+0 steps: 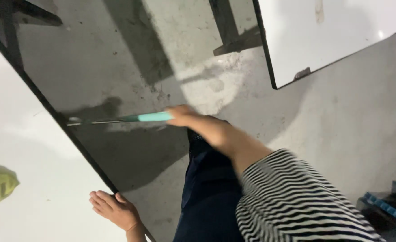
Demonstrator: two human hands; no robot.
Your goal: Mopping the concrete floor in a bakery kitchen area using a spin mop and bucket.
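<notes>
We grip the teal-handled tool (122,118) in our right hand (198,125), fingers wrapped round its handle. Our left hand (115,208) rests on the white table's (50,179) edge, fingers together.

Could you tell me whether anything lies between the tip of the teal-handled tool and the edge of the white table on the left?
Nothing visible does. The right hand holds the tool by its teal handle, and its metal tip already reaches the dark edge of the table. The left hand rests on that same edge, well away from the tip.
</notes>
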